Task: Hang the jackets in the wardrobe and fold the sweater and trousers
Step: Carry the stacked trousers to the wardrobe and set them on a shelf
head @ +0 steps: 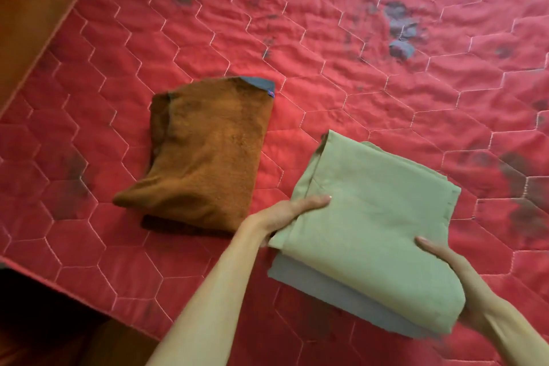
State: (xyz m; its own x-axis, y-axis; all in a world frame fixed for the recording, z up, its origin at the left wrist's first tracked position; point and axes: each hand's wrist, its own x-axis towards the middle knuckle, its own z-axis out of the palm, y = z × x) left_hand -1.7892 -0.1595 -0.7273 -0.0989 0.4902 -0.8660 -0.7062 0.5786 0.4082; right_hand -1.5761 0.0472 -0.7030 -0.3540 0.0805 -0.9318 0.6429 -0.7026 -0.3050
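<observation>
Folded pale green trousers [368, 226] are held just above the red quilted mattress [341, 38], at the lower right. My left hand [292, 212] grips their left edge, thumb on top and fingers underneath. My right hand [454, 285] holds the near right corner the same way, thumb on the cloth. A folded brown sweater [205, 157] with a blue collar edge lies flat on the mattress to the left of the trousers, apart from both hands.
A brown wooden bed frame [38, 9] runs along the mattress's left edge. The mattress corner [17, 267] drops to a dark floor at the bottom left. Dark worn patches [401, 24] mark the far side of the mattress.
</observation>
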